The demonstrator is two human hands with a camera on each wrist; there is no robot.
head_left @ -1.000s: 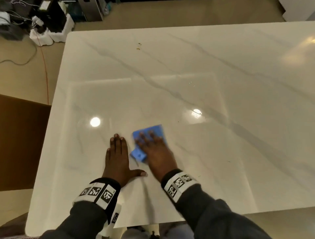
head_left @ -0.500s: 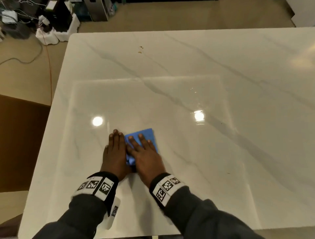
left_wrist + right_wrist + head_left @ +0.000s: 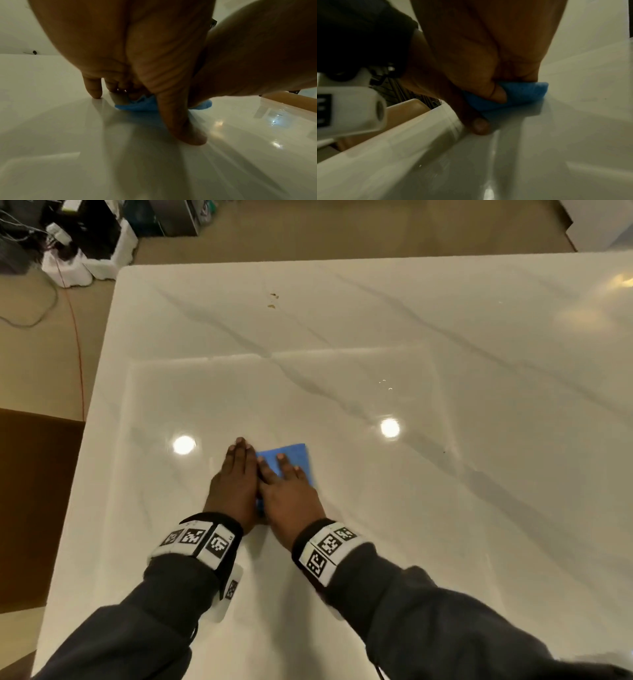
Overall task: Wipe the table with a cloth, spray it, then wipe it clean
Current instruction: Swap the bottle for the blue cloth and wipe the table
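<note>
Right hand flat, fingers straight, pressing cloth on table toward near edge; left hand flat beside, touching it, holding nothing.

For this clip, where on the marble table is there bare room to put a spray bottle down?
Bare white marble table stretches right of the right hand, out to the table's right edge, and ahead of the folded blue cloth up to the small brown crumbs. It is crowded only where the left hand and right hand lie side by side at the cloth.
</note>
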